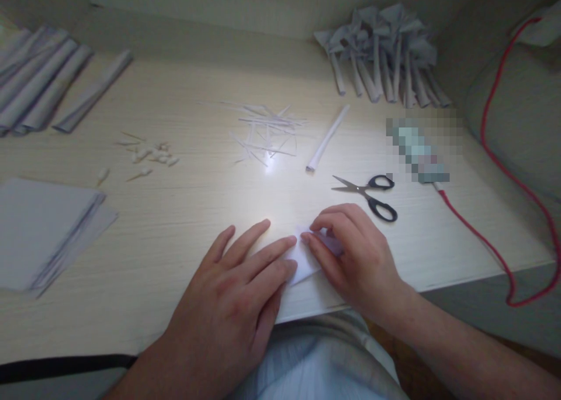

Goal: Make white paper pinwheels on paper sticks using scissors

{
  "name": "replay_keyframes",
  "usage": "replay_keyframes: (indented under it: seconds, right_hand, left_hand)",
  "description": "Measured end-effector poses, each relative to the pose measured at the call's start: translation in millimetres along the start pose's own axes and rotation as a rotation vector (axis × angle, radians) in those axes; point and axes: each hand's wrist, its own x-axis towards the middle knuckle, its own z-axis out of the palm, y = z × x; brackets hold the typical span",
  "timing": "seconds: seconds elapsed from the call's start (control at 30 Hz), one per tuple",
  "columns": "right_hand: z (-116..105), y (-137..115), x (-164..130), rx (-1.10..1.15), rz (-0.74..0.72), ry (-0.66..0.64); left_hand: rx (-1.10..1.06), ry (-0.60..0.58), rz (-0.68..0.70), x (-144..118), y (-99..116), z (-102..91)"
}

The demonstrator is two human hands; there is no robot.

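Lying on pale wood desk (184, 224): scissors (370, 194), paper strips (267, 131)

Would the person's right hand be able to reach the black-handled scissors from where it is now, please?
Probably yes. The right hand presses on the small white paper near the table edge, and the scissors lie just beyond its knuckles with only bare tabletop between. It would have to let go of the paper first.

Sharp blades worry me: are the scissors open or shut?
Open: the scissors lie flat on the table, blades slightly parted, untouched beside the right hand.
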Motion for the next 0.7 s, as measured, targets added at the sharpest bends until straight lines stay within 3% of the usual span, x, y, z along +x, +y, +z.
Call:
replay_keyframes:
  seconds: [0.1,0.27,0.4,0.7]
  right_hand:
    - [-13.9,-14.4,-20.5,0.014,-0.052,0.108]
    - [-15.0,-33.4,-60.5,0.025,-0.206,-0.204]
    - [-6.2,-30.8,-73.3,-0.101,-0.199,-0.38]
    - [-14.4,-8.3,-87.0,-0.262,-0.075,-0.337]
  left_hand:
    - [0.005,-0.01,-0.004,-0.4,-0.8,-0.2]
    - [0.027,-0.001,0.005,-0.5,-3.9,0.9]
    - [0.082,-0.019,0.036,-1.0,-7.3,1.2]
    - [0.175,-0.025,0.078,-2.9,-13.5,3.0]
